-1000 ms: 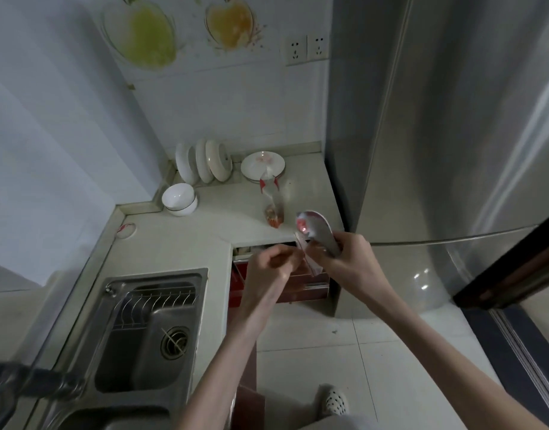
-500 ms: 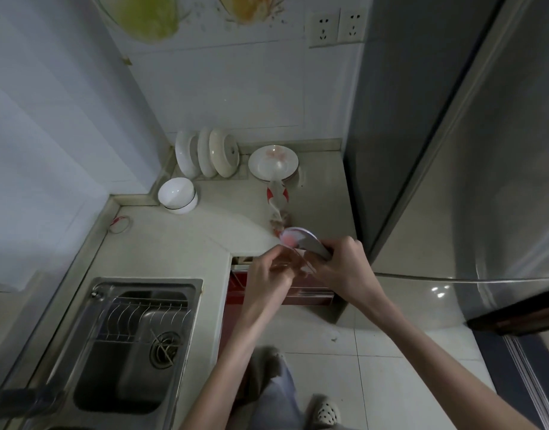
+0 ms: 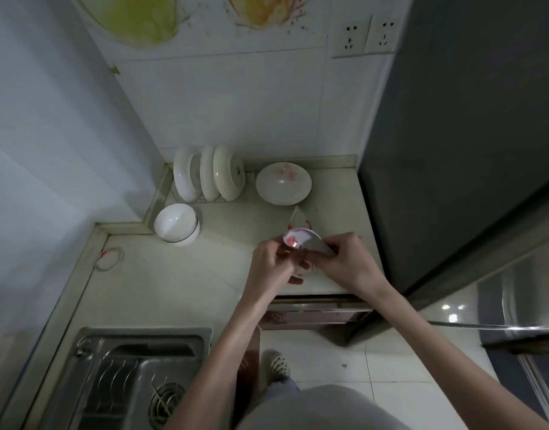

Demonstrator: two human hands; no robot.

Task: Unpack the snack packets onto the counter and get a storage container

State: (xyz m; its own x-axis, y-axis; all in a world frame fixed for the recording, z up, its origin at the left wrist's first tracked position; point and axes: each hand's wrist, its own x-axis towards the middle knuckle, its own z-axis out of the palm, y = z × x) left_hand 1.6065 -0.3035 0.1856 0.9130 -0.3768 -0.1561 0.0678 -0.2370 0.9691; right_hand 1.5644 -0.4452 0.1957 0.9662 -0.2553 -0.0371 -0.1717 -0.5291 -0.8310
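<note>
Both my hands meet over the counter's right end, close to the fridge. My right hand (image 3: 344, 262) grips a white packet with pink-red print (image 3: 304, 242), its open mouth turned up and left. My left hand (image 3: 271, 268) is at the packet's mouth with fingers curled, pinching something small that I cannot make out. A clear snack packet with red ends (image 3: 298, 220) lies on the pale counter (image 3: 180, 274) just behind my hands, partly hidden by them.
White plates stand in a rack (image 3: 206, 178) at the back, next to a pink-patterned plate (image 3: 282, 184) and a white bowl (image 3: 176, 225). A rubber band (image 3: 109, 259) lies at the left. The steel sink (image 3: 127, 380) is near left, a tall fridge (image 3: 453, 150) right, an open drawer (image 3: 313, 311) below.
My hands and the packet have moved forward from over the open drawer to over the counter, now covering the lower part of the clear packet. The camera has tilted further down.
</note>
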